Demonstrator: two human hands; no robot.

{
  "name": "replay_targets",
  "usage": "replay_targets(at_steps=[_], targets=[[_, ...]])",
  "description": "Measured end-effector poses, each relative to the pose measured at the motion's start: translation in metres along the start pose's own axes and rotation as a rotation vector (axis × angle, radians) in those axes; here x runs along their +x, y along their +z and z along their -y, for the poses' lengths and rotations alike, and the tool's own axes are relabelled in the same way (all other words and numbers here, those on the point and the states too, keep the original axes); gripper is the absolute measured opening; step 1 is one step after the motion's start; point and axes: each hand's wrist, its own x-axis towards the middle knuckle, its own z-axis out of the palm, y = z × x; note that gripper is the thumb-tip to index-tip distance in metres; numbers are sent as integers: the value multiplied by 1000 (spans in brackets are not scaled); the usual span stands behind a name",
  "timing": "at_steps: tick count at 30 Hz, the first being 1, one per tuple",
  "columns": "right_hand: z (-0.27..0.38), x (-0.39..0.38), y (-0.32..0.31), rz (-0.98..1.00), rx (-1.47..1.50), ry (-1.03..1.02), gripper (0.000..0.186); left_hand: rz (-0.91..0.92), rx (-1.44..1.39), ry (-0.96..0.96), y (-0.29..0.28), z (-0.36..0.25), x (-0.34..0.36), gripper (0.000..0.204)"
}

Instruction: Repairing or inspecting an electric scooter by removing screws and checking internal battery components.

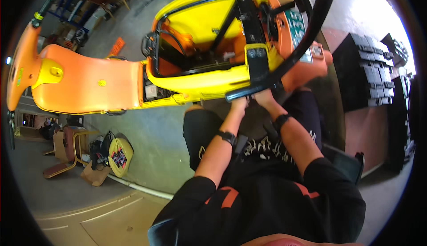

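In front of me stands a small yellow and orange scooter-like vehicle with an open yellow body (200, 84) and a black bar frame. Both my hands reach to its lower near side, close together, beneath the end of a thick black curved tube (284, 68). My left hand (240, 101) is partly covered by that tube, its fingers out of sight. Just to its right, my right hand (263, 96) goes in under the body, and its fingers are hidden too. Whatever they touch there does not show. Left of the body lies a smooth orange panel (89, 79).
Black hard cases (364, 70) are stacked on the right. At the lower left are a tipped chair (69, 155), bags and a yellow round-cornered object (120, 157). A white pipe (142, 187) runs along the floor behind. An orange piece (116, 47) lies beyond the vehicle.
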Motion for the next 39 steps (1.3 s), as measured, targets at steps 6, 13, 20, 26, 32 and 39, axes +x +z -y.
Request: replay_targets(at_steps=[6,13,20,26,32,39], targets=[[50,-1,-23,143,140,242,24,65,-225,-1,-7,6,5,14],[45,-10,-20,142,255,234,23,165,-368,-29,-15,21,4,25],[33,-5,-22,161,237,232,21,152,-381,-52,-6,17,-2,30],[23,8,-24,183,172,208,22,133,-246,15,-2,15,7,32],[37,3,-21,73,112,50,26,-24,-15,177,-7,34,28,32],[12,-14,-9,13,155,80,11,-133,245,480,-6,54,24,13]])
